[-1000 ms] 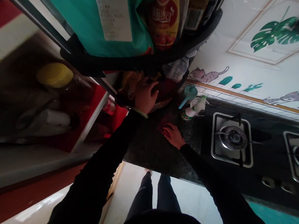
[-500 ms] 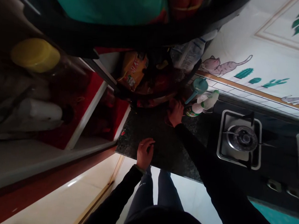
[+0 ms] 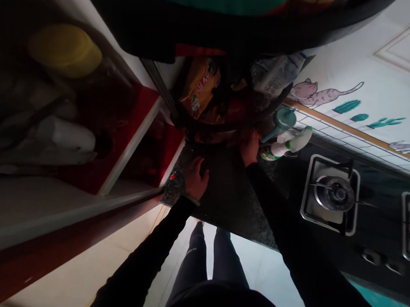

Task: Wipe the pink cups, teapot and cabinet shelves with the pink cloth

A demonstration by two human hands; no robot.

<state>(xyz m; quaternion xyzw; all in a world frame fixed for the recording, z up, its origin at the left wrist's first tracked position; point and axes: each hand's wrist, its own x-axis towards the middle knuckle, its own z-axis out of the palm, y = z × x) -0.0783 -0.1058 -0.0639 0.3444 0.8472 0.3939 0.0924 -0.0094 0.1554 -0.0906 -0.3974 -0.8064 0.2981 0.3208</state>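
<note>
A dark tiered rack (image 3: 206, 126) with a rounded rim stands at the back of the black granite counter (image 3: 224, 186). My right hand (image 3: 250, 146) reaches to the right front of its lower rim, where the fingertips fade into shadow; whether they grip the rim cannot be made out. Over the counter, short of the rack's left front, my left hand (image 3: 196, 178) is empty, with thumb and fingers apart. The rack's lower tier holds an orange packet (image 3: 202, 87), clear plastic packaging (image 3: 281, 75) and dim reddish items.
Close to my right hand stand a teal funnel-like item (image 3: 284, 118) and a white spray bottle (image 3: 297, 141) with green parts. Farther right is a gas burner (image 3: 336, 192). Open shelves on the left hold a yellow-lidded jar (image 3: 66, 50) and a white container (image 3: 68, 135).
My left hand has moved forward across the counter toward the rack, its fingers opening out. My right hand has shifted slightly forward against the rack's rim. The camera view has shifted too.
</note>
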